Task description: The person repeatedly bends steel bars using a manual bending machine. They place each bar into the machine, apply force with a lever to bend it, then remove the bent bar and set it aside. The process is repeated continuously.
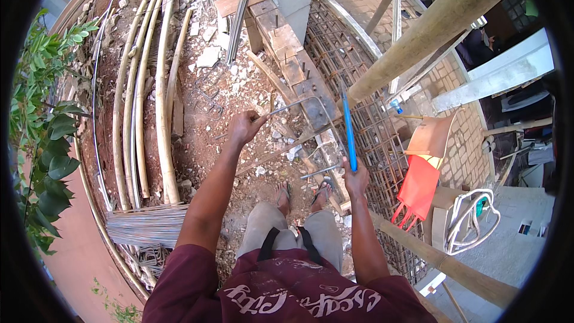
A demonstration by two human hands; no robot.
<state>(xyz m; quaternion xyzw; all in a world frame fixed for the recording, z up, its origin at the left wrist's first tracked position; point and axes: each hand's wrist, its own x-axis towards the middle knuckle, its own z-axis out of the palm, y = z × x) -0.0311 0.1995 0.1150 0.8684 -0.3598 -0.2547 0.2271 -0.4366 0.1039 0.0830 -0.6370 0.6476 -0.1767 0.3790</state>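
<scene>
My left hand (244, 127) is closed in a pinch around one end of a thin bent steel rod (291, 106). From there the rod runs up to a curved corner over the wooden bench, then turns down toward my right hand. A short straight rod piece (320, 172) shows beside that hand; whether it is the same rod, I cannot tell. My right hand (356, 177) is wrapped around the lower end of a long blue bar (349, 131), which points away from me. Under the rod lies a narrow wooden bench (292, 72) with upright metal pins and a dark plate (314, 97).
A rusty rebar grid (382, 149) lies right of the bench, crossed by a thick bamboo pole (430, 30). Bamboo poles (162, 96) and a bundle of thin rods (143, 226) are on the left. Rubble covers the ground around my sandalled feet. An orange-red sheet (417, 194) hangs at right.
</scene>
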